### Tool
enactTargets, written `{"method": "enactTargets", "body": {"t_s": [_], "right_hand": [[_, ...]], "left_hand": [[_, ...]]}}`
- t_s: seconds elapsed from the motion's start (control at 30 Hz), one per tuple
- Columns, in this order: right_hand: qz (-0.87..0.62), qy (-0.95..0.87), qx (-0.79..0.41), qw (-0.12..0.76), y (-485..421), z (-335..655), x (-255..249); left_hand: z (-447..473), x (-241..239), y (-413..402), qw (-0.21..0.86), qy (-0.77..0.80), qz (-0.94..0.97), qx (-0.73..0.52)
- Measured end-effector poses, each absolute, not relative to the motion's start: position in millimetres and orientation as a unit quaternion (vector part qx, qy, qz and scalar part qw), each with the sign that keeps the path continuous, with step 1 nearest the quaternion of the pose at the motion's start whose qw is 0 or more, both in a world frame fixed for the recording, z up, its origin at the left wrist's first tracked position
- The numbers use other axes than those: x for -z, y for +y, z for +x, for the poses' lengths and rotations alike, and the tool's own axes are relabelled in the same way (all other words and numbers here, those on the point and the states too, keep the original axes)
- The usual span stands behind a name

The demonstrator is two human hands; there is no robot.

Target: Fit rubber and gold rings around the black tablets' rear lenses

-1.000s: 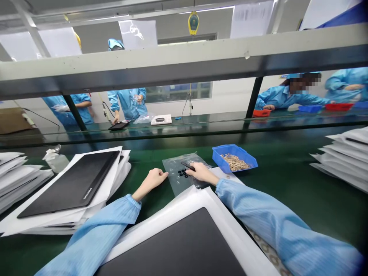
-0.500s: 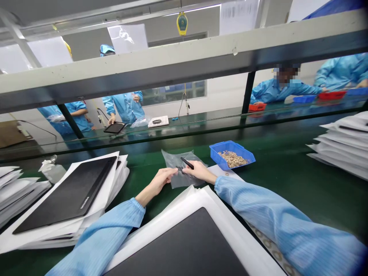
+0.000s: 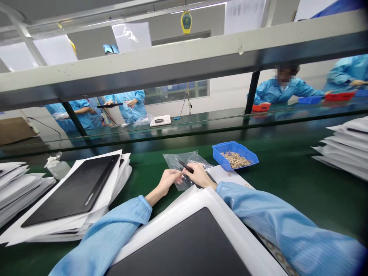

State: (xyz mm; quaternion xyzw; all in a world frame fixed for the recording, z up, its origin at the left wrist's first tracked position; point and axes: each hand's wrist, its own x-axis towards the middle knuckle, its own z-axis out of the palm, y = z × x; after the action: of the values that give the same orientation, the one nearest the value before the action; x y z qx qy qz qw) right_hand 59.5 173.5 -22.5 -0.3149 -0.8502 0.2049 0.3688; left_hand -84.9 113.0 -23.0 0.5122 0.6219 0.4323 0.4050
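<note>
My right hand (image 3: 199, 176) grips a slim black pen-like tool (image 3: 185, 166) that points up and to the left. Close beside it, my left hand (image 3: 168, 181) has its fingertips pinched together; whatever they hold is too small to make out. Both hands are over a clear plastic bag (image 3: 173, 161) lying on the green bench, and they cover part of it. Nearer to me, below the hands, a large flat black panel (image 3: 184, 245) rests on white foam sheets (image 3: 198, 197).
Right of the hands stands a blue bin (image 3: 221, 149) with small beige rings (image 3: 236, 159). Another black panel (image 3: 74, 188) tops the left stack, near a clear bottle (image 3: 59, 168). White sheets (image 3: 345, 147) are piled at right. A shelf beam (image 3: 184, 65) crosses ahead; co-workers sit beyond.
My fingertips have drawn closer together, and dark bits seen between them before are now hidden. Across the bench, a co-worker has raised a black panel off the surface. My view has shifted slightly.
</note>
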Motion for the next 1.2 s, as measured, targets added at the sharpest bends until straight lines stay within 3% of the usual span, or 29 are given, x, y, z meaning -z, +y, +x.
{"method": "enactTargets", "body": {"t_s": [0.57, 0.93, 1.2], "right_hand": [[-0.319, -0.865, -0.197, 0.333, 175.4, 58.3, 27.3], [-0.341, -0.845, -0.272, 0.308, 179.7, 63.7, 20.4], [-0.313, -0.801, -0.412, 0.303, 191.3, 65.3, 34.4]], "left_hand": [[-84.2, 29.9, 113.5, 0.367, 0.627, 0.546, -0.418], [-81.7, 21.9, 108.2, 0.375, 0.626, 0.551, -0.405], [-92.6, 19.9, 110.6, 0.333, 0.702, 0.506, -0.375]]}}
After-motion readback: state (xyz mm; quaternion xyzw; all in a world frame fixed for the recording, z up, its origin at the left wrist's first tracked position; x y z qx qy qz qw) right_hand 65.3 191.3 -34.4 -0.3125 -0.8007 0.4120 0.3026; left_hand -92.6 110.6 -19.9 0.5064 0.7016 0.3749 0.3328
